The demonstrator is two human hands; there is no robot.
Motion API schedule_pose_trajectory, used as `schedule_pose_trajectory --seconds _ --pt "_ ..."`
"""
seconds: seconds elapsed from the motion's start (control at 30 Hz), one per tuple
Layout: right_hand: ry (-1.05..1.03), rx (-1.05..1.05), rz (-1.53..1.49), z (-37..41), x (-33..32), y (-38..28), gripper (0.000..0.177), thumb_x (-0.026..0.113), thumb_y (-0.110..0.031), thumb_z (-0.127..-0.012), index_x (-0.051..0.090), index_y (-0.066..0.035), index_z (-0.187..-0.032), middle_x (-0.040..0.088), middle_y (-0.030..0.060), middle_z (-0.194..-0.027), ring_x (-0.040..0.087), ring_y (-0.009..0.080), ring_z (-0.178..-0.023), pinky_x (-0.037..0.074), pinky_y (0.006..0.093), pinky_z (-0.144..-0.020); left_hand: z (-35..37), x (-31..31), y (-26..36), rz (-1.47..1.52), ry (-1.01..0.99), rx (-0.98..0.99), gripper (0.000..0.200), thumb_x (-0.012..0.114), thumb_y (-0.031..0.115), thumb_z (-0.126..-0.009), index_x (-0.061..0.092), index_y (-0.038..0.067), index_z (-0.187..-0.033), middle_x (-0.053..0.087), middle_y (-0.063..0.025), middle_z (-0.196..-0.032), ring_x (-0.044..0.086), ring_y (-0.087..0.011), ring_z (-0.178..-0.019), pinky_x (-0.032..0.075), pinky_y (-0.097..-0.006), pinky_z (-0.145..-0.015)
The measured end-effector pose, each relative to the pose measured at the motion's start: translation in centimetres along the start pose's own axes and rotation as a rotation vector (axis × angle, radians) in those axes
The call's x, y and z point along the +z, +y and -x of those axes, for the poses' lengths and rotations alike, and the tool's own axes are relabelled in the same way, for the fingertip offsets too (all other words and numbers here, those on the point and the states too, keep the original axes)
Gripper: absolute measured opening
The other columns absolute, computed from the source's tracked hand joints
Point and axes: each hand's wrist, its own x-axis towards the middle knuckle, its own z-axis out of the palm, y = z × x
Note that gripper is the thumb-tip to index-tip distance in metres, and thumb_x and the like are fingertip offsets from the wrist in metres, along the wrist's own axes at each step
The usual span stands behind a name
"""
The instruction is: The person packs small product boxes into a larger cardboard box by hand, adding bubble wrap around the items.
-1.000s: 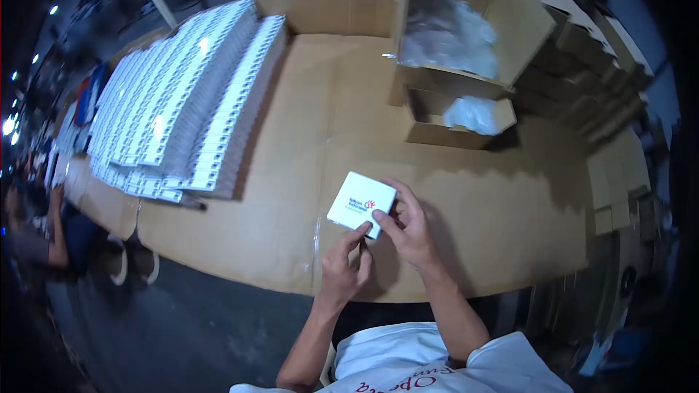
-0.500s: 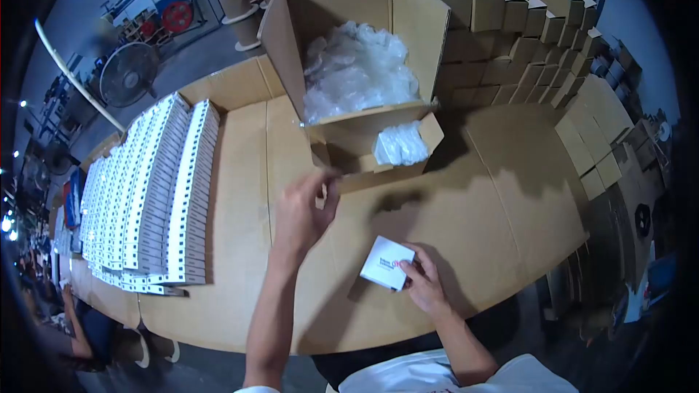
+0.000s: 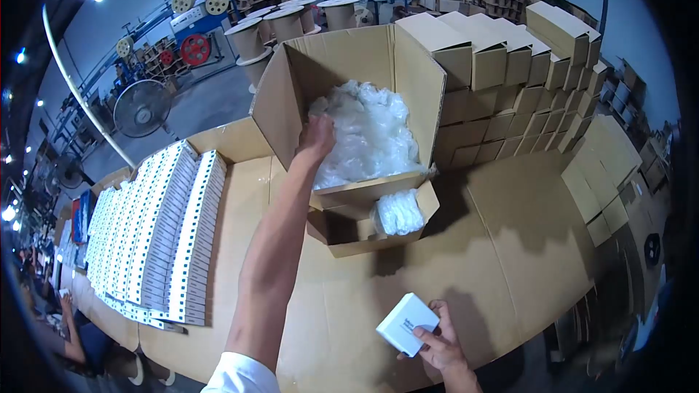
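Observation:
My left hand (image 3: pixel 317 135) reaches into the large open carton (image 3: pixel 273 113), its fingers curled at the left side of the clear plastic bags (image 3: pixel 368 127); what they hold, if anything, is hidden. Low in the view, my right hand (image 3: pixel 440 342) grips a small white box (image 3: pixel 408 324) with printing on top, thumb over its face, above the cardboard-covered table. Between the two hands stands a smaller open carton (image 3: pixel 364 249), with a plastic-wrapped bundle (image 3: pixel 400 212) in its right part.
Long rows of white boxes (image 3: pixel 149 229) stand on the left of the table (image 3: pixel 320 320). Stacked brown cartons (image 3: pixel 502 65) rise at the back right, beside folded cardboard (image 3: pixel 601 167). A fan (image 3: pixel 142 108) stands beyond the table; a co-worker's arm (image 3: pixel 70 327) shows far left.
My left hand has moved up and forward from above the table into the large carton. My right hand still holds the white box, now tilted. The view has tipped upward.

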Motion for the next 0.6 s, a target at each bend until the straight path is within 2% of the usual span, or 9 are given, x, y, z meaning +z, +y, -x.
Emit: schedule_pose_trajectory --seconds 0.13,0.2,0.27,0.3,0.4,0.43,0.47,0.57,0.6 --pt "0.054 -0.115 0.295 -0.8 0.9 -2.0 0.054 0.057 0.006 -0.094 0.025 -0.02 -0.13 0.054 0.015 -0.12 0.067 0.0338 -0.102 0.065 0.0573 -0.067 0.8 -4.9 1.3 0.242 0.191 -0.06 0.028 0.064 0.026 -0.092 0.063 0.006 -0.111 0.069 -0.0232 -0.104 0.067 -0.0423 -0.098 0.052 -0.0518 -0.085" --pt "0.044 -0.155 0.418 -0.9 1.8 -2.9 0.039 0.054 0.002 -0.098 0.039 -0.011 -0.132 0.057 0.0144 -0.116 0.068 0.0303 -0.102 0.066 0.0513 -0.07 2.0 -7.6 2.7 0.314 0.281 -0.166 0.027 0.064 0.026 -0.093 0.063 0.004 -0.108 0.07 -0.022 -0.101 0.068 -0.0414 -0.096 0.052 -0.0515 -0.084" --pt "0.005 -0.166 0.579 -1.2 1.1 -2.8 0.029 0.053 0.0 -0.099 0.051 -0.004 -0.128 0.059 0.0135 -0.111 0.068 0.0281 -0.102 0.066 0.0474 -0.072 4.6 -10.7 4.4 0.449 0.326 -0.179 0.024 0.063 0.024 -0.096 0.06 0.002 -0.105 0.07 -0.0205 -0.093 0.07 -0.0357 -0.09 0.053 -0.0446 -0.082" --pt "0.039 -0.154 0.513 -1.1 1.8 -2.9 0.019 0.052 -0.001 -0.1 0.068 0.001 -0.109 0.056 0.0107 -0.11 0.065 0.0219 -0.099 0.063 0.0342 -0.078 5.9 -11.6 4.7 0.543 0.346 -0.165 0.023 0.063 0.023 -0.096 0.059 0.001 -0.104 0.07 -0.0197 -0.092 0.07 -0.0335 -0.089 0.053 -0.0423 -0.081" --pt "0.07 -0.2 0.665 -1.1 1.4 -2.2 0.018 0.053 -0.002 -0.098 0.07 0.0 -0.105 0.056 0.01 -0.114 0.061 0.0179 -0.104 0.053 0.03 -0.087 11.4 -11.7 5.4 0.885 0.488 -0.025 0.018 0.062 0.009 -0.097 0.055 -0.004 -0.108 0.07 -0.014 -0.089 0.071 -0.0181 -0.083 0.054 -0.0313 -0.075" --pt "0.073 -0.202 0.741 -0.4 3.2 -3.3 0.019 0.056 -0.005 -0.097 0.07 -0.001 -0.109 0.057 0.0103 -0.116 0.057 0.0169 -0.108 0.044 0.0278 -0.092 14.8 -12.8 7.1 1.046 0.451 -0.088 0.016 0.06 0.007 -0.098 0.055 -0.005 -0.108 0.069 -0.0116 -0.091 0.07 -0.0162 -0.084 0.054 -0.0286 -0.075" --pt "0.075 -0.238 0.747 -0.3 3.4 -2.9 0.02 0.058 -0.006 -0.097 0.069 -0.001 -0.111 0.056 0.0103 -0.116 0.058 0.0178 -0.108 0.046 0.0281 -0.092 18.1 -12.6 7.7 1.068 0.433 -0.072 0.013 0.06 0.007 -0.099 0.056 -0.004 -0.106 0.068 -0.0081 -0.089 0.067 -0.0133 -0.083 0.052 -0.0256 -0.074" --pt "0.122 -0.33 0.761 0.7 4.2 -1.6 0.03 0.066 -0.012 -0.093 0.066 -0.001 -0.121 0.056 0.0114 -0.118 0.057 0.0225 -0.112 0.051 0.0303 -0.091 29.2 -9.4 8.7 1.149 0.317 -0.335 0.016 0.066 0.017 -0.098 0.061 0.002 -0.101 0.049 0.0049 -0.078 0.039 -0.0035 -0.068 0.031 -0.0225 -0.058" --pt "0.155 -0.356 0.759 1.2 5.1 -1.6 0.038 0.07 -0.015 -0.09 0.063 -0.001 -0.125 0.056 0.0125 -0.119 0.057 0.0252 -0.115 0.053 0.032 -0.092 32.8 -8.5 9.5 1.265 0.273 -0.402 0.015 0.065 0.015 -0.098 0.062 0.002 -0.104 0.055 0.0041 -0.082 0.046 -0.0036 -0.073 0.038 -0.0214 -0.063"
